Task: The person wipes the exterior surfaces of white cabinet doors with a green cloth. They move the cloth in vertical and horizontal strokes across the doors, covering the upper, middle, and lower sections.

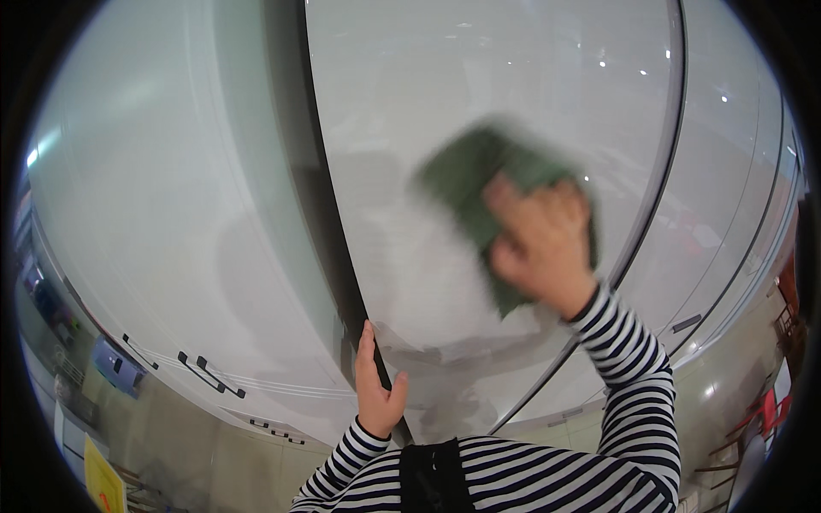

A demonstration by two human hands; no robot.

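A glossy white door panel with a dark edge stands in front of me. My right hand presses a green cloth against its face. Motion blurs both the hand and the cloth, and the fingers hide part of the fabric. Lower down, my left hand is at the panel's dark left edge, which runs between the thumb and the straight fingers. The far side of that edge, behind the fingers, is hidden.
White cabinet doors with black handles stand to the left. More glossy panels curve away on the right. A red chair is at the lower right, a blue-grey container at the left, and a yellow board at the lower left.
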